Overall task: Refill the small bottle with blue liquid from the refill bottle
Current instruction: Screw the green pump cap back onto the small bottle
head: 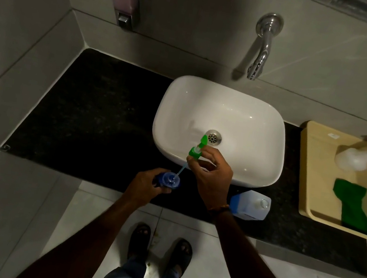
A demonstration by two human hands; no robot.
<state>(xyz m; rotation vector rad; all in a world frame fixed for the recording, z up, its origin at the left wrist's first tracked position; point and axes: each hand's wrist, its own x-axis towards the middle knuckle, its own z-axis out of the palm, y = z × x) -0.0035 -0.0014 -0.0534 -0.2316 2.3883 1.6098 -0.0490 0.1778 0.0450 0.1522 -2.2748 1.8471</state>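
Head view: slightly below the centre of the frame the small bottle [168, 180] is seen from above, standing at the front edge of the black counter [90, 107]. It is gripped by the left hand [144, 187], whose fingers are curled closed around its left and near side, so that only the round blue shoulder and the open neck are visible. Just to the upper right of it, the green pump head [197, 150] is held by the right hand [210, 182]; the green collar is pinched between the thumb and the fingertips [205, 153], and the nozzle points up toward the drain of the white sink [264, 133]. From the collar a thin dip tube [181, 172] runs down to the left, and its lower end is seen at the neck of the small bottle; whether it is inside cannot be told for sure. The refill bottle [251, 204], pale with a blue label, stands on the counter just right of the right wrist, untouched. At the right side of the frame a beige tray [303, 174] carries a spray bottle [355, 157] and a green cloth [349, 205]. A chrome tap [263, 47] is fixed on the wall above the sink.
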